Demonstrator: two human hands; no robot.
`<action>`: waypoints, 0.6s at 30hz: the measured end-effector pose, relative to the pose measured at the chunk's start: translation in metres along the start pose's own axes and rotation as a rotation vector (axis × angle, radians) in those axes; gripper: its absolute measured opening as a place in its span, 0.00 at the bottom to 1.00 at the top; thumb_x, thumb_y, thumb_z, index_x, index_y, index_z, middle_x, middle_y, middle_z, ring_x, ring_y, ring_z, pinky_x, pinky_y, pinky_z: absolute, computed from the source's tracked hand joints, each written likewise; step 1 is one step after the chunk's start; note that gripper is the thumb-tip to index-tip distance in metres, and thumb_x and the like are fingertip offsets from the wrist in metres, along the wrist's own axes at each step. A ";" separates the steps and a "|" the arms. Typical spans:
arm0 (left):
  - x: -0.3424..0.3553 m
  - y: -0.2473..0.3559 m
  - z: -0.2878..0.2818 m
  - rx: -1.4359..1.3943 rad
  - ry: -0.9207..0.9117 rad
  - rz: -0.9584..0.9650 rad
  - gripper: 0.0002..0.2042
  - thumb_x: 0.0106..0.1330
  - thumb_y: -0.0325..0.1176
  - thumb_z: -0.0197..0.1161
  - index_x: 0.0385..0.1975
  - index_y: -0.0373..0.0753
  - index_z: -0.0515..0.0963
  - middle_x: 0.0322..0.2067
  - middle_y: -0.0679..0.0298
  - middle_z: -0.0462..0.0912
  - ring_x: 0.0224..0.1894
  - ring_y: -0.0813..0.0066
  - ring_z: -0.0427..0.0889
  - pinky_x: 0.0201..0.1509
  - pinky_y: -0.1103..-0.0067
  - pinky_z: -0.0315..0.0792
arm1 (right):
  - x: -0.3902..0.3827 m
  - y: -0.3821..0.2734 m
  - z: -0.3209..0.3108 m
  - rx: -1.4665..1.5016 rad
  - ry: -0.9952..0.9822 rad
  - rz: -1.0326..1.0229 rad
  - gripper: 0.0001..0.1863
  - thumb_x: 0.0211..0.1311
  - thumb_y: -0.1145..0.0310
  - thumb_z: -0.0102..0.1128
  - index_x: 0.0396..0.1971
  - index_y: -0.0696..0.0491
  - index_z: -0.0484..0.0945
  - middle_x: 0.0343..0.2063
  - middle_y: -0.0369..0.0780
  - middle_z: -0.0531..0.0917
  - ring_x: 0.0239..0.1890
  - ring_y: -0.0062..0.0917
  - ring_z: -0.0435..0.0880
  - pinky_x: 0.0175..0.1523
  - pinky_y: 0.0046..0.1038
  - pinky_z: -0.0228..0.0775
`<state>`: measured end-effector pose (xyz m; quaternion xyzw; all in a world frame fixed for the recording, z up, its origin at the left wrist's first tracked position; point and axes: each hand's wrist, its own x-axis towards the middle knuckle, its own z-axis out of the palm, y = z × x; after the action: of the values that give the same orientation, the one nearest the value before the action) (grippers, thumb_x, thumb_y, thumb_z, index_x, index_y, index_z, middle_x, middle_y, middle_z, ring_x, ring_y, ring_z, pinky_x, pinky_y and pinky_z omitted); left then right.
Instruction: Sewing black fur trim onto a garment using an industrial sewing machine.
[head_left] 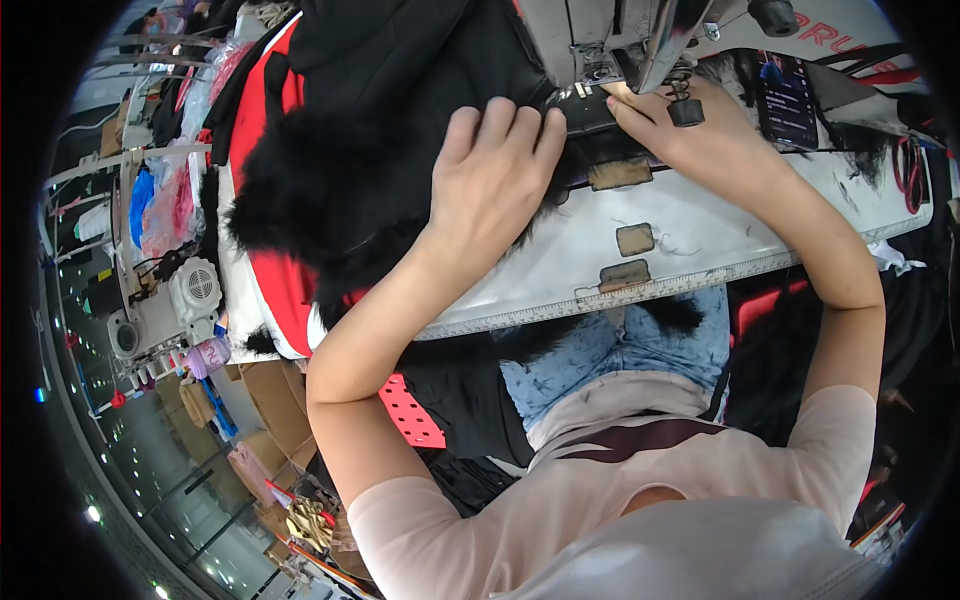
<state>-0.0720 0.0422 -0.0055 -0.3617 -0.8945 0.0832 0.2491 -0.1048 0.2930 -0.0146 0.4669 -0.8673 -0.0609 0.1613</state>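
Note:
A black garment [380, 60] with a fluffy black fur trim [290, 190] lies across the sewing machine table at the left and reaches under the machine's presser foot [597, 72]. My left hand [490, 185] rests on it left of the foot, fingers bent down into the cloth and thumb hidden. On the other side of the foot, my right hand [700, 125] pinches the edge of the black material with thumb and forefinger, close to the needle area. The exact edge it grips is partly covered by the machine.
A phone [787, 100] lies right of the machine, with red-handled scissors [908, 175] at the table's right end. A ruler strip [540, 318] runs along the white table's front edge. Red and white cloth [275, 290] hangs at the left. Cardboard boxes [270, 400] stand lower left.

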 end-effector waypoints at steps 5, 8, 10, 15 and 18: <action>0.004 0.004 0.006 -0.087 0.044 -0.047 0.09 0.54 0.31 0.62 0.36 0.44 0.80 0.31 0.71 0.74 0.43 0.74 0.74 0.59 0.71 0.62 | -0.001 -0.002 -0.005 -0.004 -0.003 0.022 0.25 0.52 0.76 0.59 0.55 0.53 0.75 0.63 0.32 0.74 0.46 0.28 0.81 0.52 0.31 0.74; 0.006 0.003 0.012 -0.084 0.059 -0.044 0.09 0.54 0.31 0.62 0.36 0.44 0.80 0.31 0.71 0.74 0.43 0.74 0.74 0.60 0.69 0.61 | -0.002 -0.003 -0.005 -0.047 -0.014 0.017 0.25 0.53 0.76 0.58 0.54 0.53 0.74 0.63 0.31 0.75 0.45 0.29 0.82 0.51 0.31 0.74; 0.008 0.003 0.011 -0.091 0.073 -0.043 0.09 0.54 0.31 0.62 0.36 0.44 0.80 0.31 0.71 0.73 0.43 0.74 0.74 0.61 0.68 0.61 | -0.003 -0.002 -0.003 -0.060 0.024 0.025 0.22 0.54 0.76 0.58 0.52 0.53 0.76 0.61 0.31 0.77 0.45 0.31 0.83 0.50 0.31 0.75; 0.007 -0.005 0.007 -0.199 0.038 0.061 0.13 0.53 0.30 0.62 0.40 0.39 0.81 0.38 0.67 0.80 0.47 0.72 0.77 0.54 0.75 0.67 | -0.006 0.007 0.000 0.108 0.113 0.014 0.19 0.53 0.75 0.60 0.48 0.53 0.79 0.55 0.32 0.82 0.45 0.33 0.83 0.50 0.32 0.77; 0.000 -0.005 0.007 -0.209 0.014 0.060 0.17 0.52 0.30 0.62 0.43 0.35 0.81 0.45 0.63 0.83 0.47 0.72 0.79 0.50 0.77 0.69 | -0.009 0.008 0.001 0.105 0.126 0.007 0.20 0.51 0.75 0.61 0.47 0.53 0.81 0.51 0.34 0.84 0.45 0.35 0.84 0.50 0.33 0.77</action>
<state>-0.0785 0.0386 -0.0098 -0.4128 -0.8854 -0.0057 0.2136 -0.1063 0.3049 -0.0152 0.4747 -0.8590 0.0147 0.1912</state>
